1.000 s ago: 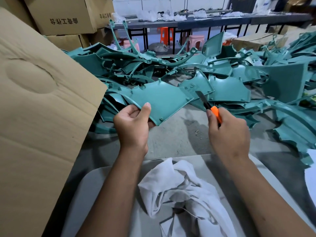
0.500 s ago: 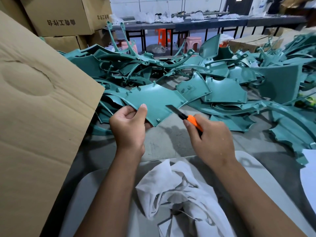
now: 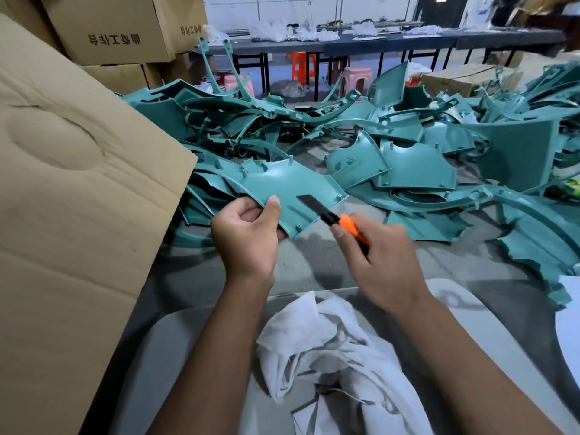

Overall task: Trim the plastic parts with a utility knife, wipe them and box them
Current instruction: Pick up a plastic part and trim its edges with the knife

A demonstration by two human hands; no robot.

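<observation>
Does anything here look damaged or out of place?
Yes: the tan cardboard box flap at left has a round dent pressed into it. The teal plastic parts lie in a jumbled heap, not stacked.

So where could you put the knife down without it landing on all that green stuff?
On the bare grey table between the hands, just behind the white cloth. Bare grey also shows right of the right hand. Farther back the teal parts pile up, and a cardboard flap fills the left.

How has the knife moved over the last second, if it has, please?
Yes. The knife, gripped by the right hand, has swung left: its blade was off the right corner of the held panel and now lies over its face.
</observation>
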